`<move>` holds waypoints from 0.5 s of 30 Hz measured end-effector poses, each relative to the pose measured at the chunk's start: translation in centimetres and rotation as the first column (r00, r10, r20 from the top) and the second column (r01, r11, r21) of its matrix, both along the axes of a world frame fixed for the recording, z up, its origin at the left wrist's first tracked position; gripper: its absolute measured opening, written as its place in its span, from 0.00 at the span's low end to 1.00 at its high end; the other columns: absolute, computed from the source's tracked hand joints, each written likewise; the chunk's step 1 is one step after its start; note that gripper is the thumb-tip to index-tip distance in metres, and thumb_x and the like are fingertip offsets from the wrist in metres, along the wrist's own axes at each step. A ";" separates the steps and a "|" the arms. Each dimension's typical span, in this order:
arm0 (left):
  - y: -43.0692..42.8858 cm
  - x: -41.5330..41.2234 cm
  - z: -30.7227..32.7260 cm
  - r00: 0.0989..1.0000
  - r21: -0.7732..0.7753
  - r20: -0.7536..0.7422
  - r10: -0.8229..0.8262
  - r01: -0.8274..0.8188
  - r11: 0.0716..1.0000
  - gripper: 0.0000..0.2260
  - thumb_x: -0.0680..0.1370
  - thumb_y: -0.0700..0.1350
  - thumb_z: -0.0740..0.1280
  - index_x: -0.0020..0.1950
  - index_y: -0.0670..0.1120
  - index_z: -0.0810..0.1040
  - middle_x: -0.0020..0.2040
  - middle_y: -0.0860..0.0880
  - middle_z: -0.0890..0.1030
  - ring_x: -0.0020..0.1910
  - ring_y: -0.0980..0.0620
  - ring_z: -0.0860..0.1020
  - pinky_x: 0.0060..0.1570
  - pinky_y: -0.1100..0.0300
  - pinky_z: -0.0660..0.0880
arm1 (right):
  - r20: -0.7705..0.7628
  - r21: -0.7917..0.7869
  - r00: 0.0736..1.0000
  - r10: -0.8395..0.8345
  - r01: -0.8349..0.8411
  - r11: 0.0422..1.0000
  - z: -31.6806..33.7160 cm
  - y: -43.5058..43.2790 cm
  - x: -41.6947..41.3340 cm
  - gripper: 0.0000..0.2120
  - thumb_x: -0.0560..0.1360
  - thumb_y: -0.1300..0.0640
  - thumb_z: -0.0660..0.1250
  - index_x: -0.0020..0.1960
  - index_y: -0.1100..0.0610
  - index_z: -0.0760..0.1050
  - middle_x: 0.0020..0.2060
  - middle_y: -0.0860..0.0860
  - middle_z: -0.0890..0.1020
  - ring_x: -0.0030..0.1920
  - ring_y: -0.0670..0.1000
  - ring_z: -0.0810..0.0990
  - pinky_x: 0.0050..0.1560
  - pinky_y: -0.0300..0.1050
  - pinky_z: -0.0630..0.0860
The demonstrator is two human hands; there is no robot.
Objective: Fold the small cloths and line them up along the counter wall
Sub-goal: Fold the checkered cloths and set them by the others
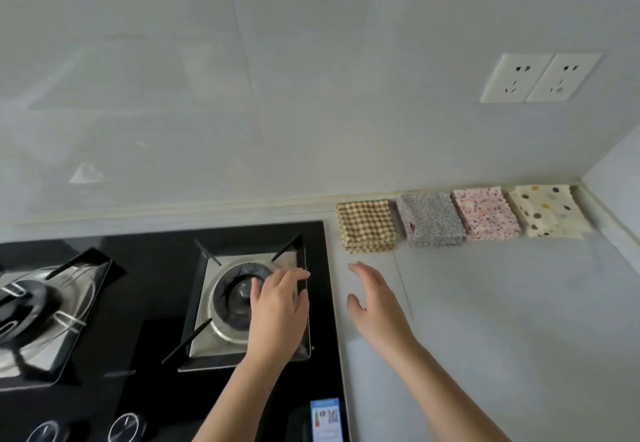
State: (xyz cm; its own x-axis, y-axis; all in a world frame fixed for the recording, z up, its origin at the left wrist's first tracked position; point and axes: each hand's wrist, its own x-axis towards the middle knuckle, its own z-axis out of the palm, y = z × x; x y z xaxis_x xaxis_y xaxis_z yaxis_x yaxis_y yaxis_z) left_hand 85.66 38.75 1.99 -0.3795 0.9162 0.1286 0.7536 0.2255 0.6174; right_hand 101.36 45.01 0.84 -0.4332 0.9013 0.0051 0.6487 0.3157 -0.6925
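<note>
Several folded small cloths lie in a row against the counter wall: a brown checked cloth [367, 225], a grey speckled cloth [431, 218], a pink flecked cloth [486, 213] and a cream dotted cloth [549, 209] in the corner. My left hand [278, 306] hovers over the right burner with relaxed fingers, holding nothing. My right hand [375, 299] is stretched flat over the bare counter just in front of the brown checked cloth, apart from it and empty.
A black glass gas hob [149, 330] fills the left, with a right burner [239, 296] and a left burner carrying a glass lid [38, 306]. Two knobs [126, 426] sit at its front. A double wall socket [540, 78] is above the cloths. The side wall closes the right corner.
</note>
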 end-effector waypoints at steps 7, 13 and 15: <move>-16.1 -6.6 2.0 0.993 0.079 0.116 0.010 -0.019 0.997 0.10 0.77 0.40 0.66 0.53 0.54 0.78 0.52 0.62 0.77 0.53 0.64 0.74 0.70 0.44 0.62 | -0.129 -0.040 0.989 -0.077 0.073 0.997 3.6 -14.1 -6.5 0.20 0.78 0.60 0.61 0.69 0.51 0.67 0.65 0.43 0.71 0.61 0.36 0.67 0.57 0.21 0.59; -26.9 -12.8 3.4 0.981 0.048 0.170 0.089 -0.098 0.994 0.09 0.77 0.40 0.65 0.54 0.51 0.79 0.51 0.60 0.77 0.44 0.63 0.75 0.62 0.47 0.71 | -0.129 -0.083 0.991 0.043 -0.054 0.995 5.6 -23.4 -14.1 0.20 0.79 0.58 0.61 0.70 0.49 0.66 0.67 0.42 0.71 0.63 0.36 0.65 0.62 0.32 0.61; -28.8 -14.6 3.9 0.977 0.061 0.180 0.110 -0.123 0.990 0.09 0.77 0.39 0.65 0.54 0.50 0.80 0.50 0.60 0.77 0.48 0.61 0.76 0.59 0.53 0.73 | -0.123 -0.079 0.990 0.069 -0.079 0.994 6.1 -25.1 -16.1 0.20 0.79 0.58 0.61 0.70 0.49 0.66 0.67 0.42 0.71 0.65 0.37 0.66 0.63 0.33 0.61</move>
State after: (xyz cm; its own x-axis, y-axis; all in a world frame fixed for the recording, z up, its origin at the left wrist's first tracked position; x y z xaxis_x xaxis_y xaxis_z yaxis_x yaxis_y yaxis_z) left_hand 71.01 9.91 5.85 -0.5059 0.8550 0.1143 0.6031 0.2559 0.7555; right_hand 85.22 19.93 6.94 -0.4991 0.8664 -0.0132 0.5368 0.2972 -0.7896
